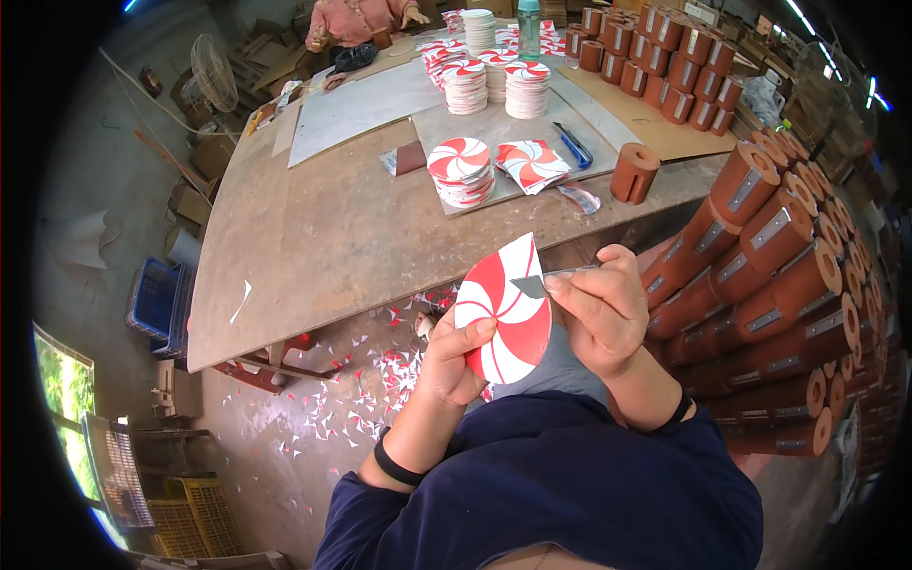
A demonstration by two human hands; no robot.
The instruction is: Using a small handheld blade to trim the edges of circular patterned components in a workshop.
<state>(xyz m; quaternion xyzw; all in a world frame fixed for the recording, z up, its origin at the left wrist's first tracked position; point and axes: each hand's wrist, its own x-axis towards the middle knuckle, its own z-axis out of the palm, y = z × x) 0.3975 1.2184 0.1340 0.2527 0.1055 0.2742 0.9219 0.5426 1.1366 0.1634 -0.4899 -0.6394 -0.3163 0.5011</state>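
Observation:
My left hand (456, 356) grips a red and white swirl-patterned disc (503, 318) by its left edge, thumb across the face. Its outline is rounded below and on the left, with a pointed corner at the top. My right hand (605, 309) pinches a small, flat, dark grey piece (529, 286) that lies against the disc's upper right edge; I cannot make out whether it is a blade or an abrasive. Beyond my hands on the table stand a stack of round swirl discs (460, 171) and a pile of pointed swirl pieces (532, 165).
A blue utility knife (573, 145) lies on the wooden table (313, 228). Beside it stands a brown slotted cylinder (635, 173); many more (760, 275) are piled at my right. Red and white scraps (370, 399) litter the floor. Across the table is another person (356, 21).

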